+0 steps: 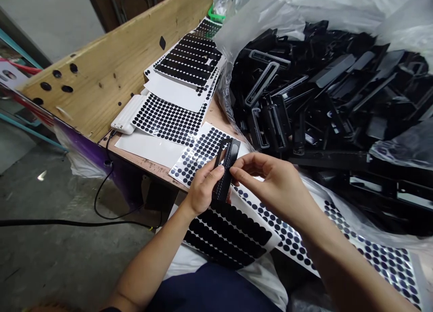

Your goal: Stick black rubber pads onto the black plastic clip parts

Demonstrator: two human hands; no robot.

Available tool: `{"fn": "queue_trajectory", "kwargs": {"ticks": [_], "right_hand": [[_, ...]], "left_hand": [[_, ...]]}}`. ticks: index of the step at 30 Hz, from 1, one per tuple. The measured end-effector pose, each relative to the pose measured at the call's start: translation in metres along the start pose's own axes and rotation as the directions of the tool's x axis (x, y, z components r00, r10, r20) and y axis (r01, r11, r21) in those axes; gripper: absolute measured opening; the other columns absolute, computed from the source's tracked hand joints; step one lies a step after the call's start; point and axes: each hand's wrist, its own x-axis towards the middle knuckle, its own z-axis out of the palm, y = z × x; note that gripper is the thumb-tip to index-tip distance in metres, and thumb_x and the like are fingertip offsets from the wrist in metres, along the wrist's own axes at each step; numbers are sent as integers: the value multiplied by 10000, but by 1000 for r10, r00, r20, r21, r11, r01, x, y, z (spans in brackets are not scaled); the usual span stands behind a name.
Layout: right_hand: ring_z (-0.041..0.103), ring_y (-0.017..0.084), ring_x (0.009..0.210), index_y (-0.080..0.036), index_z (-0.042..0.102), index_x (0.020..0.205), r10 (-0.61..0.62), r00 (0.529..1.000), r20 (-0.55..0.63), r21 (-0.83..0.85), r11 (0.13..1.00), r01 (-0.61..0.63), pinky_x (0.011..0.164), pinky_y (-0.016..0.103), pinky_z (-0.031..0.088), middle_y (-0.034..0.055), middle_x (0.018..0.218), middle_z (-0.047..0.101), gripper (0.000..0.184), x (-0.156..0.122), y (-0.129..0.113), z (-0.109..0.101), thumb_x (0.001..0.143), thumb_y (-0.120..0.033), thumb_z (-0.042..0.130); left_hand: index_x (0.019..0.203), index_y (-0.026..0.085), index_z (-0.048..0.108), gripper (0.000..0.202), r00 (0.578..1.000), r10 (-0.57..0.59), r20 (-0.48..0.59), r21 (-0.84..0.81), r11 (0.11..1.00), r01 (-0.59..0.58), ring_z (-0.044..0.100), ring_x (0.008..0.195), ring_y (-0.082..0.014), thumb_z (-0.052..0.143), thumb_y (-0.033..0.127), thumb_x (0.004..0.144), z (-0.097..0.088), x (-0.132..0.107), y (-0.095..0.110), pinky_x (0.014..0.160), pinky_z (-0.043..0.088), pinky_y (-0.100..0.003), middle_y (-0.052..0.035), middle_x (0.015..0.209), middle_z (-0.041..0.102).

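Observation:
My left hand (202, 190) is wrapped round a long black plastic part (228, 164), holding it upright over the table edge. My right hand (270, 179) is closed in a pinch, its fingertips pressed against the side of the same part near its middle; whether a dot sits under them is hidden. Just below my hands, resting on my lap, lies a white sheet of round black adhesive dots (230, 233). Another sheet with many dots peeled off (199, 152) lies on the table behind the part.
A large clear plastic bag full of black plastic parts (324, 100) fills the right side. More dot sheets (189, 61) are stacked along a wooden board (111, 64). A white power bank (126, 116) with a cable sits at the left. A used sheet (382, 258) runs to the right.

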Motion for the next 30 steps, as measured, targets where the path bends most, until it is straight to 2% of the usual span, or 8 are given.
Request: {"fn": "queue_trajectory", "kwargs": {"ticks": [5, 9, 13, 19, 22, 24, 27, 30], "right_hand": [[690, 217, 726, -233, 628, 908, -165, 981, -101, -268, 954, 133, 664, 336, 537, 45, 823, 720, 136, -5, 3, 1, 881, -363, 660], [672, 203, 718, -234, 575, 1085, -173, 970, -173, -228, 965, 132, 613, 321, 537, 43, 903, 688, 345, -1, 12, 5, 870, -472, 702], [656, 191, 707, -231, 623, 982, -119, 954, -276, -239, 970, 52, 620, 311, 505, 37, 847, 703, 184, -3, 33, 9, 973, -413, 598], [625, 235, 732, -220, 718, 861, -345, 938, 34, -549, 777, 306, 644, 364, 475, 73, 772, 710, 239, -24, 65, 22, 1014, -329, 571], [635, 226, 739, -241, 724, 855, -487, 865, 119, -487, 730, 479, 697, 381, 506, 62, 787, 742, 237, -31, 60, 20, 1018, -255, 553], [668, 225, 775, -260, 736, 872, -512, 855, 79, -335, 794, 507, 738, 389, 539, 50, 811, 758, 159, -32, 50, 11, 981, -249, 621], [697, 231, 790, -274, 749, 858, -281, 947, -152, -36, 960, 279, 753, 394, 584, 46, 822, 751, 92, -25, 37, -9, 909, -349, 734], [716, 241, 848, -260, 760, 807, 67, 973, -223, 308, 951, 5, 811, 420, 617, 48, 901, 758, 251, -9, 31, -25, 778, -497, 841]], "left_hand": [[1328, 168, 618, 524, 1000, -5, -4, -16, 1000, 5, 596, 518, -134, 595, 540, 960, 1, 0, 0, 486, 512, -244, -34, 781, 706], [1329, 168, 596, 514, 998, -24, 50, -38, 999, 26, 607, 501, -138, 580, 533, 967, -1, 0, 1, 476, 516, -256, -25, 785, 703], [1234, 162, 573, 474, 996, 10, 90, -95, 995, -1, 600, 492, -133, 565, 549, 961, 0, 3, 4, 484, 513, -267, -22, 790, 692], [846, 164, 581, 425, 997, 39, -63, -162, 986, -49, 625, 578, -160, 558, 581, 922, 8, 7, 12, 588, 528, -295, -48, 725, 658], [762, 143, 612, 518, 997, -11, -70, -180, 984, -2, 613, 576, -158, 523, 628, 918, 8, 7, 13, 603, 535, -292, -45, 647, 610], [789, 139, 619, 501, 998, -24, -54, -213, 977, 12, 597, 535, -140, 536, 615, 925, 5, 7, 13, 555, 527, -274, -33, 652, 615], [1099, 140, 634, 432, 999, -22, 37, -208, 978, 29, 575, 455, -126, 573, 537, 942, -1, 6, 12, 441, 484, -244, -28, 716, 689], [1415, 104, 530, 588, 983, -53, 178, -121, 990, 76, 576, 418, -125, 563, 485, 968, -4, 4, 11, 399, 449, -217, -67, 737, 745]]}}
